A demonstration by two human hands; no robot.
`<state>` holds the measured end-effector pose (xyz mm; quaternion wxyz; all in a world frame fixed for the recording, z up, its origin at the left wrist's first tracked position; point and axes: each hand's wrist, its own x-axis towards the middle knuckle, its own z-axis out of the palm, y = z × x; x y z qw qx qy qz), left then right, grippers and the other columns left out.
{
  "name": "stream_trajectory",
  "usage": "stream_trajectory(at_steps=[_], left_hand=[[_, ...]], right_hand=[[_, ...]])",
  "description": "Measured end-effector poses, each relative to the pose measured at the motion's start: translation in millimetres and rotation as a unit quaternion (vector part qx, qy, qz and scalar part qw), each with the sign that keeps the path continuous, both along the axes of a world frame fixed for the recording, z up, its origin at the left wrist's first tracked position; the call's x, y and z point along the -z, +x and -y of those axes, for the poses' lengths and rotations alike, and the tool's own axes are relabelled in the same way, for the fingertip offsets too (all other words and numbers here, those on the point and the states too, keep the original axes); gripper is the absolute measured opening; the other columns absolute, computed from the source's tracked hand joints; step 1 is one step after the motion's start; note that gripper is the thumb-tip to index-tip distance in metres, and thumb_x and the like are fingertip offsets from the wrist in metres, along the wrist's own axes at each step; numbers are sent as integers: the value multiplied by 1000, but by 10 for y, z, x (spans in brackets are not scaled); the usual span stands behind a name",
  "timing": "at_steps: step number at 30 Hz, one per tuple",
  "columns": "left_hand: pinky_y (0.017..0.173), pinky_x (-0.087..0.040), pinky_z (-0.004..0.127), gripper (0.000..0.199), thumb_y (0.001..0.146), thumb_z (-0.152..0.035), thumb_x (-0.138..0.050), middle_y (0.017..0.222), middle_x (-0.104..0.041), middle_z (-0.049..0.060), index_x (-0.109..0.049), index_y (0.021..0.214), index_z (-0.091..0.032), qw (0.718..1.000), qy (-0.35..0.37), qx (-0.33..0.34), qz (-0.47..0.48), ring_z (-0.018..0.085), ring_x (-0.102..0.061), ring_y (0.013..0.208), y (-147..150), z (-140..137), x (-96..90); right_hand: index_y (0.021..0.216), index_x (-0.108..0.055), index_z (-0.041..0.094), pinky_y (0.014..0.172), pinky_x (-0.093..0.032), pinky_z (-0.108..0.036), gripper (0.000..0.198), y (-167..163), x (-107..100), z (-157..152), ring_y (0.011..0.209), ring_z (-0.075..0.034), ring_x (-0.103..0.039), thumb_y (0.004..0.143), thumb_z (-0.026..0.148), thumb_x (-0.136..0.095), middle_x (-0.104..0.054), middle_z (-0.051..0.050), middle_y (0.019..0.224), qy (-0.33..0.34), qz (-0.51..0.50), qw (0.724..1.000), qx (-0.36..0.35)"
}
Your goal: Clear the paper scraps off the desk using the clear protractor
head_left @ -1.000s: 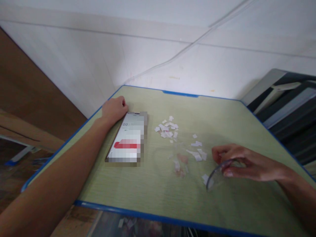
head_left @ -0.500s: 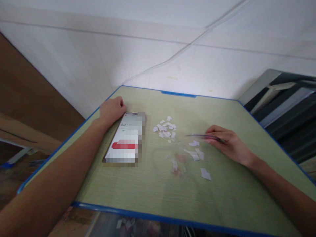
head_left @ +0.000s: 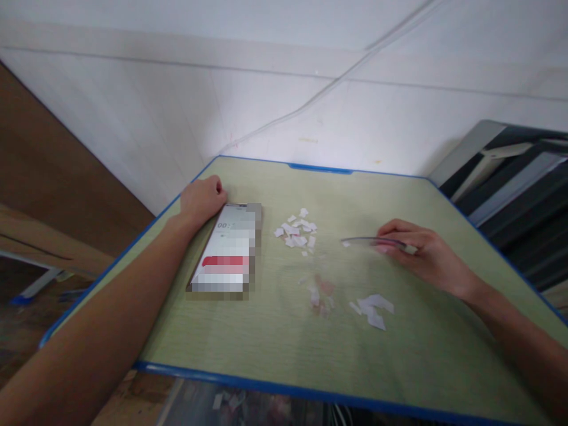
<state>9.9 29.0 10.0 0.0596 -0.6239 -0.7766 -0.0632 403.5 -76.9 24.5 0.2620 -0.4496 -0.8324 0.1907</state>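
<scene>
My right hand (head_left: pixel 412 251) pinches a pair of slim tweezers (head_left: pixel 366 240), held level above the table with the tip pointing left. A tiny white paper bit (head_left: pixel 347 244) shows at the tip; whether it is gripped I cannot tell. Left of the tip, several torn white paper scraps (head_left: pixel 296 231) lie in a loose pile. Below the tweezers, a smaller cluster of scraps (head_left: pixel 374 309) lies close together. At the table's left edge rests my left hand (head_left: pixel 202 195), curled closed with nothing visible in it, beside the top of a phone (head_left: pixel 226 242).
The pale green table (head_left: pixel 248 337) has a blue rim and meets a white wall (head_left: pixel 275 77). Blurry pinkish and whitish marks (head_left: pixel 323 287) show on its surface. Dark folded panels (head_left: pixel 523 201) stand at the right, and a brown board (head_left: pixel 57 160) at the left.
My right hand and the tweezers have shifted slightly right. Scraps that lay below the tweezers are now lower and to the right, bunched with the single scrap there. My left hand stays put.
</scene>
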Motion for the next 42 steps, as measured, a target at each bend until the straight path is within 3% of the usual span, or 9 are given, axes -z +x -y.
stream_trajectory(at_steps=[4, 8, 11, 13, 20, 28, 33, 38, 42], left_hand=[[73, -46, 35, 35, 82, -33, -41, 104, -70, 12, -64, 106, -21, 1000, 3, -2, 7, 29, -63, 96, -11, -12, 11], [74, -46, 36, 36, 81, -33, -42, 103, -70, 12, -64, 106, -20, 1000, 6, -1, 11, 30, -63, 97, -7, -11, 9], [74, -47, 37, 36, 81, -33, -42, 103, -70, 12, -64, 106, -20, 1000, 3, -2, 13, 30, -63, 96, -4, -4, 3], [74, -47, 36, 36, 81, -33, -41, 103, -70, 13, -64, 107, -20, 1000, 5, 1, 12, 30, -63, 96, -9, -1, 3], [72, -48, 39, 36, 80, -32, -41, 101, -70, 15, -64, 104, -19, 1000, 11, 9, 21, 33, -63, 94, -42, -21, 21], [75, -48, 42, 35, 78, -33, -44, 100, -70, 15, -65, 103, -21, 999, 21, 13, 31, 34, -62, 94, -54, -17, 26], [76, -47, 42, 35, 80, -33, -43, 100, -70, 16, -65, 104, -20, 999, 16, 12, 27, 34, -63, 95, -38, 0, 4], [77, -47, 42, 38, 82, -32, -39, 106, -68, 18, -62, 107, -16, 1000, -10, 18, 10, 34, -62, 100, -23, 13, -36], [78, -46, 40, 40, 84, -33, -36, 109, -67, 19, -60, 110, -13, 1000, -27, 12, 0, 32, -61, 101, 3, 36, -71]], right_hand=[[75, -71, 18, 60, -45, -33, 38, 7, 95, -77, 69, -21, -58, 90, 47, -53, -61, -8, 81, 56, 24, 997, 36], [79, -74, 19, 60, -47, -31, 34, 71, -25, 4, 73, -19, -61, 90, 45, -56, -63, -8, 88, -54, 38, 996, -68], [83, -76, 21, 64, -50, -29, 28, 97, -172, 121, 76, -18, -63, 91, 41, -58, -65, -7, 89, -158, 58, 973, -157], [80, -76, 22, 63, -49, -28, 27, 87, -233, 184, 72, -16, -63, 92, 38, -57, -64, -5, 83, -183, 75, 964, -179], [87, -77, 20, 60, -46, -29, 28, -63, -146, 200, 71, -17, -59, 93, 38, -56, -61, -6, 81, -67, 37, 992, -97], [84, -77, 23, 62, -46, -27, 31, 29, -324, 340, 70, -15, -61, 95, 39, -53, -61, -4, 77, -217, 105, 946, -217], [82, -77, 22, 59, -44, -25, 31, -18, -317, 359, 66, -14, -58, 95, 38, -54, -58, -3, 74, -204, 76, 953, -212], [84, -77, 22, 64, -47, -23, 20, -27, -294, 413, 73, -13, -60, 92, 28, -60, -59, -3, 79, -255, 97, 924, -268], [80, -76, 20, 55, -42, -22, 21, 62, -362, 392, 61, -10, -56, 91, 29, -61, -55, 0, 67, -258, 86, 923, -274]])
